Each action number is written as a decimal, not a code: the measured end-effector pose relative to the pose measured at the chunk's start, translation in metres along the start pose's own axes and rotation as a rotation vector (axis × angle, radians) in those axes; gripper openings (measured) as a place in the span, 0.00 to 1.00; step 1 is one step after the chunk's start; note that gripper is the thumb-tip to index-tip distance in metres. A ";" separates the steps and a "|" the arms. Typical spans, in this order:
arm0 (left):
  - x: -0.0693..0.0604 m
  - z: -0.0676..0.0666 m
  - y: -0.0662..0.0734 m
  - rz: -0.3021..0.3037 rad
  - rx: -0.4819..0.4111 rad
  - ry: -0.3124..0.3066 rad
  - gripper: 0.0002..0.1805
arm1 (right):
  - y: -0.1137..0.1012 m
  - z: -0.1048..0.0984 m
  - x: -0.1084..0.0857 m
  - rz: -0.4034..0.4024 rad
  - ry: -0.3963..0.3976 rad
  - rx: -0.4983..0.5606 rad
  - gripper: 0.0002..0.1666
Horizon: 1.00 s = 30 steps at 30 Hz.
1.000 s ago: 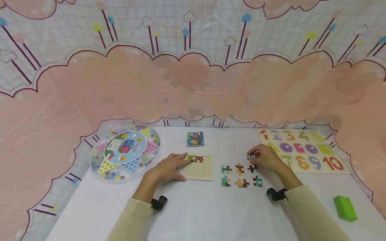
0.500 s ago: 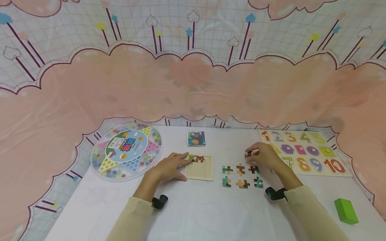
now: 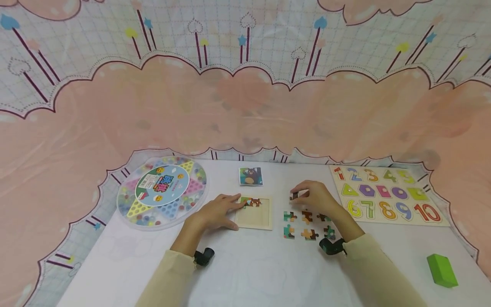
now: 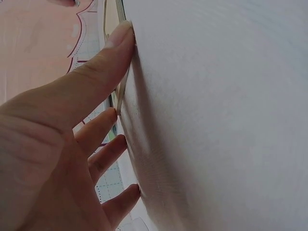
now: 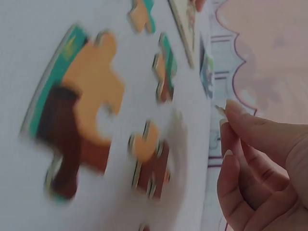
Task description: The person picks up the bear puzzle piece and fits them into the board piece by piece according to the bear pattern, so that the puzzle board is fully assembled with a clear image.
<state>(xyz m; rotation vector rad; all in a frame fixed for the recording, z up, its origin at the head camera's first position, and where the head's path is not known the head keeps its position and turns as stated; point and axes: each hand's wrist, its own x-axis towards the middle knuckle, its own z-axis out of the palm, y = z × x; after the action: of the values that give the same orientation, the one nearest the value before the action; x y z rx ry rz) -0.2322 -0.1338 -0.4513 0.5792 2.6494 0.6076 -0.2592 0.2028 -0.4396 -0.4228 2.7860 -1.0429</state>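
My left hand lies spread at the left side of a small wooden puzzle tray. Its index finger reaches over the tray's upper left corner, and in the left wrist view the thumb touches the tray's edge. Joined bear-face puzzle pieces fill part of the tray's top row. Between thumb and fingertips, my right hand pinches a small dark puzzle piece above the table, right of the tray. In the right wrist view only a thin edge of that piece shows. Several loose puzzle pieces lie below the right hand in two rows.
Behind the tray lies a square bear picture card. A round Chinese checkers box lies left, a number-and-shape board right. Nearer on the right is a green block. A patterned cloth hangs behind the table.
My right hand has moved left toward the tray, carrying the pinched puzzle piece, and uncovered more of the number board. The left hand keeps its place on the tray.
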 end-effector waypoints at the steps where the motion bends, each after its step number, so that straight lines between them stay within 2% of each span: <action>1: 0.000 0.000 0.000 0.005 0.006 0.002 0.43 | -0.003 0.003 0.002 -0.010 -0.003 0.007 0.17; 13: -0.002 -0.002 0.002 -0.011 0.006 -0.012 0.42 | -0.038 0.034 0.019 -0.103 -0.017 0.073 0.16; 15: -0.002 -0.003 0.003 -0.014 0.007 -0.018 0.42 | -0.042 0.040 0.022 -0.104 -0.019 0.084 0.16; 22: -0.001 -0.003 0.002 -0.006 0.012 -0.027 0.42 | -0.049 0.053 0.029 -0.027 -0.037 0.105 0.15; 30: 0.000 -0.002 0.002 -0.016 0.006 -0.030 0.42 | -0.048 0.061 0.029 -0.025 -0.043 0.068 0.14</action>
<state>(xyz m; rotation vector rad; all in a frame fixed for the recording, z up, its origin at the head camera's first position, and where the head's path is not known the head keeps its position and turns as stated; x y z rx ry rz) -0.2325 -0.1335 -0.4485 0.5640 2.6257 0.5817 -0.2628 0.1217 -0.4547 -0.4677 2.7059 -1.1160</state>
